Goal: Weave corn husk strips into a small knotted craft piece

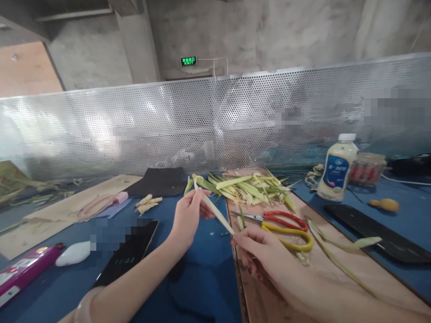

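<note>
Between my two hands stretches a pale plant strip, slanting down to the right. My left hand pinches its upper end, where a green leafy piece sticks out. The lower end sits between the thumb and fingers of my right hand. Just beyond my right hand lie scissors with one red and one yellow handle, on a brown board. A pile of cut green and pale leaf strips rests on the board's far end.
At right stand a white-capped bottle and a jar, with a black phone in front. Another phone, a purple device and brown paper lie left. A perforated metal screen closes off the back.
</note>
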The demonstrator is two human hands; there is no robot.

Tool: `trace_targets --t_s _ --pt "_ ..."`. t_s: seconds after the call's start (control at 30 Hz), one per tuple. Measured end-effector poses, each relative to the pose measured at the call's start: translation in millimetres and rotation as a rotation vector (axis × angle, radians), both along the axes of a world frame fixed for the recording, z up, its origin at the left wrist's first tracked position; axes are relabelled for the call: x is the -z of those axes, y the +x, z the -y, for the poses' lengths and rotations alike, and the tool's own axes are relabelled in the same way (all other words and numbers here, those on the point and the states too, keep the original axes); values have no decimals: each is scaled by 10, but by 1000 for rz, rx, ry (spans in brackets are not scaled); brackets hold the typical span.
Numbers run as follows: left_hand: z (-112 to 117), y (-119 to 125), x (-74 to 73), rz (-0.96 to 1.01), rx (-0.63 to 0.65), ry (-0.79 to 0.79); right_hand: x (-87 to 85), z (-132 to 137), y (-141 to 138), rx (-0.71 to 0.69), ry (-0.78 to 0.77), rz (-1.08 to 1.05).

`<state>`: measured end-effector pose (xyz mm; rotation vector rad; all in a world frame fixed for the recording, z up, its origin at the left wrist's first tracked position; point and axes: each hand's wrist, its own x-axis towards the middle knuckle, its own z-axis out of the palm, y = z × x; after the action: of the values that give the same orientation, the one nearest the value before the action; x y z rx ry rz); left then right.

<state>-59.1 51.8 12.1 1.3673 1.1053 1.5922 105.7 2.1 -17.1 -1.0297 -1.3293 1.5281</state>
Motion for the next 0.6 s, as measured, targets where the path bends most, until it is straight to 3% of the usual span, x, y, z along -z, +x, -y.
trace_targets --t_s 0.2,0.33,0.4,0.47,0.5,0.6 --pt "21 4 -13 15 -32 54 1 -37 -8 74 -55 41" --pt "0 -31 -19 90 -41 11 -30 -61 20 38 -79 13" --pt "-30 -61 -7 164 -49 -30 -114 -158 107 26 -3 67" --pt "-63 -86 11 215 -69 -66 -236 -361 246 169 353 324" --pt "-76 -92 19 227 -79 -78 -297 -503 325 235 430 375" --pt "-96 -92 41 234 -92 -106 -411 -1013 529 300 525 558"
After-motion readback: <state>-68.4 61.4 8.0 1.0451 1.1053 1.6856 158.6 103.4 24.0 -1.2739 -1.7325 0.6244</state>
